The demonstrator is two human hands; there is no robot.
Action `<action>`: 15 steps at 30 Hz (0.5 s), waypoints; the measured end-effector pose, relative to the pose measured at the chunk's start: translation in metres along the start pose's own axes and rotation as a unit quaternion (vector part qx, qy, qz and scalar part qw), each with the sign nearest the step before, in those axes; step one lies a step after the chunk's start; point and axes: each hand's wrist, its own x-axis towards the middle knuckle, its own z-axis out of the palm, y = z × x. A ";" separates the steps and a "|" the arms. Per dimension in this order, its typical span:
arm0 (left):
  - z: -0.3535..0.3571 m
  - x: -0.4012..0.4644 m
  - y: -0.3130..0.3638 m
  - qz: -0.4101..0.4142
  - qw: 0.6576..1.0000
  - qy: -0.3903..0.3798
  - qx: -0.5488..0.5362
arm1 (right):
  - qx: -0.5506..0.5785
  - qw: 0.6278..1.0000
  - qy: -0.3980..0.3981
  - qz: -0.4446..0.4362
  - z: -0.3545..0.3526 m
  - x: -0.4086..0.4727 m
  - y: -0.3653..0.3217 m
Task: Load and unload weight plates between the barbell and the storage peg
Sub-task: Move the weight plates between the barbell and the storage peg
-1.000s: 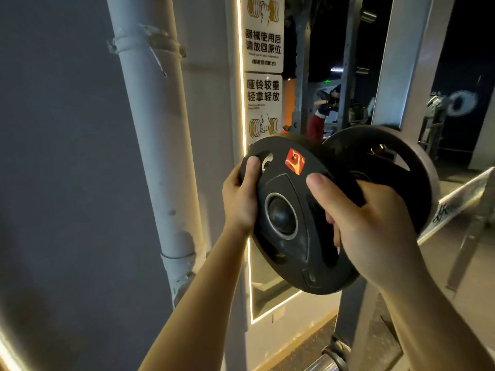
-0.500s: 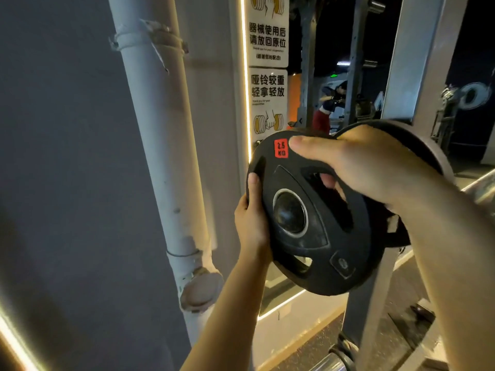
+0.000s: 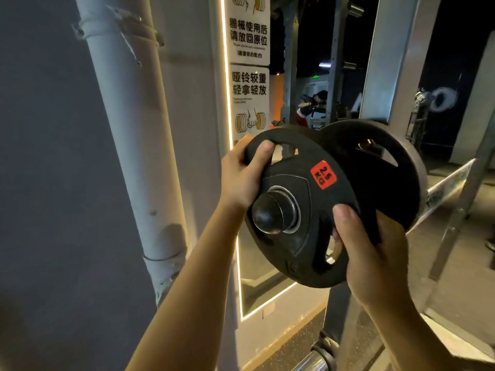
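A small black weight plate [image 3: 305, 207] with a red 2.5 KG label sits on the storage peg [image 3: 265, 216], whose rounded black end pokes out through its centre hole. My left hand [image 3: 243, 175] grips the plate's upper left rim, thumb through a grip slot. My right hand [image 3: 372, 253] grips its lower right rim, thumb on the face. Behind it on the same peg hangs a larger black plate [image 3: 385, 170]. The peg's rack upright [image 3: 393, 57] rises behind. A steel barbell end [image 3: 313, 362] shows at the bottom edge.
A white pipe [image 3: 139, 145] runs down the grey wall at the left. A lit mirror with white sign panels [image 3: 249, 73] stands behind the plates. Steel rack frames [image 3: 455, 210] stand at the right, over a dark rubber floor.
The small plate has turned on the peg, its red label moving from upper left to upper right. My right hand went from the top rim to the lower right; my left rose to the upper left.
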 end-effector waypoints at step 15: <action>0.012 -0.030 -0.018 -0.178 0.971 0.135 -0.083 | -0.126 0.984 -0.105 0.072 -0.014 0.060 -0.025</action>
